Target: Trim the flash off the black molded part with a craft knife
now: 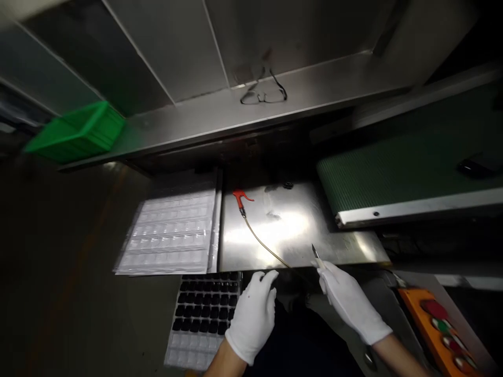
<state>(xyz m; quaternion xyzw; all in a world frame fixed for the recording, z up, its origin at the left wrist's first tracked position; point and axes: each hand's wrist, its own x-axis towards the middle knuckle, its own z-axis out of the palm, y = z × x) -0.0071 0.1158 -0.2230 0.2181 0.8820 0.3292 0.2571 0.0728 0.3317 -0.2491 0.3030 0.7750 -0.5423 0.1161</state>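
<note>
No writing can be read anywhere; the scene is dim. The gloved right hand (348, 301) pinches a small blade tool (317, 256) over the front edge of the steel counter (291, 230). The gloved left hand (255, 314) hangs loosely curled, holding nothing, beside a tray of dark parts (204, 311), partly cut off below.

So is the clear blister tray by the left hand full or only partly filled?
Partly filled: the clear blister tray has dark pieces in its upper rows; the rows nearest the person look empty.
</note>
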